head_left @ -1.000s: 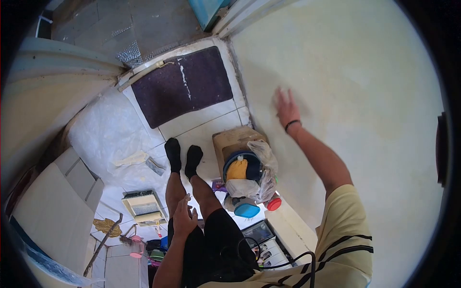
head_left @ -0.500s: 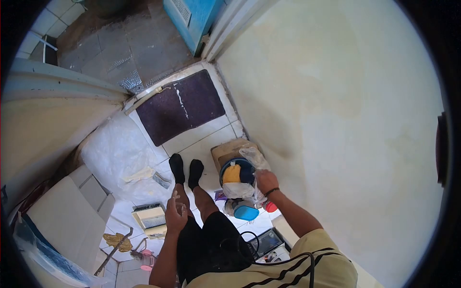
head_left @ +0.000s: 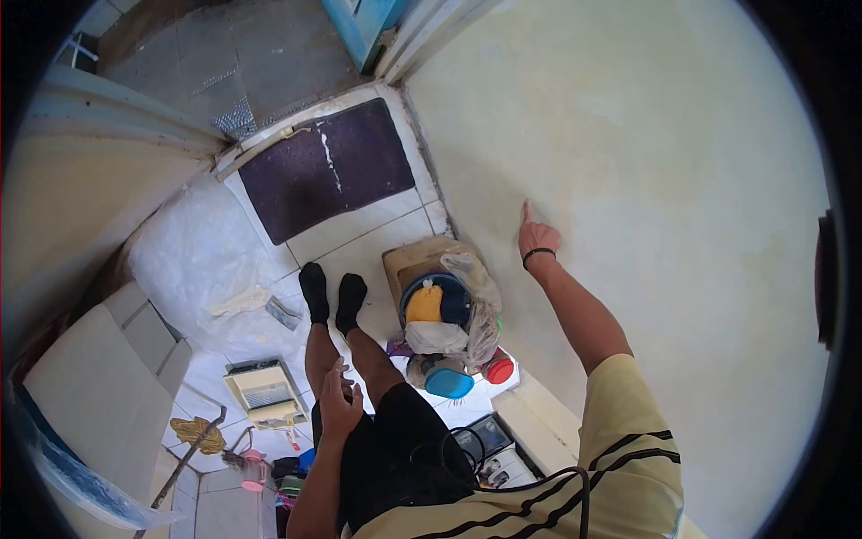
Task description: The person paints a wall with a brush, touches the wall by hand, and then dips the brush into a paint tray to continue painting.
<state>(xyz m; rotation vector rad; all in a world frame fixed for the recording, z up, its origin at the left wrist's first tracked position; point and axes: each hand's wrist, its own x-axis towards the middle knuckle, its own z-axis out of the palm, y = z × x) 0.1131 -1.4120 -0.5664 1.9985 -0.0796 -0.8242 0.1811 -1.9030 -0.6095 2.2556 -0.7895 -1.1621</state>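
My right hand is raised at the pale wall, its index finger stretched out over the surface and the other fingers curled, holding nothing. A dark band circles that wrist. In front of my black shorts hangs my left hand, empty, with loosely bent fingers apart. Below my right hand, near the wall's foot, a blue tub holds a yellow bundle and a dark one. Clear plastic bags lie against it, beside containers with a blue lid and a red lid.
A dark mat lies before the doorway, with a blue door beyond. Plastic sheeting covers floor at left. Near my feet is a cream paint tray. A bent stick leans lower left, beside a pale box-like piece.
My right hand has moved up and away from the bags by the tub to the wall, index finger now extended. My left hand stays low; the view has shifted slightly.
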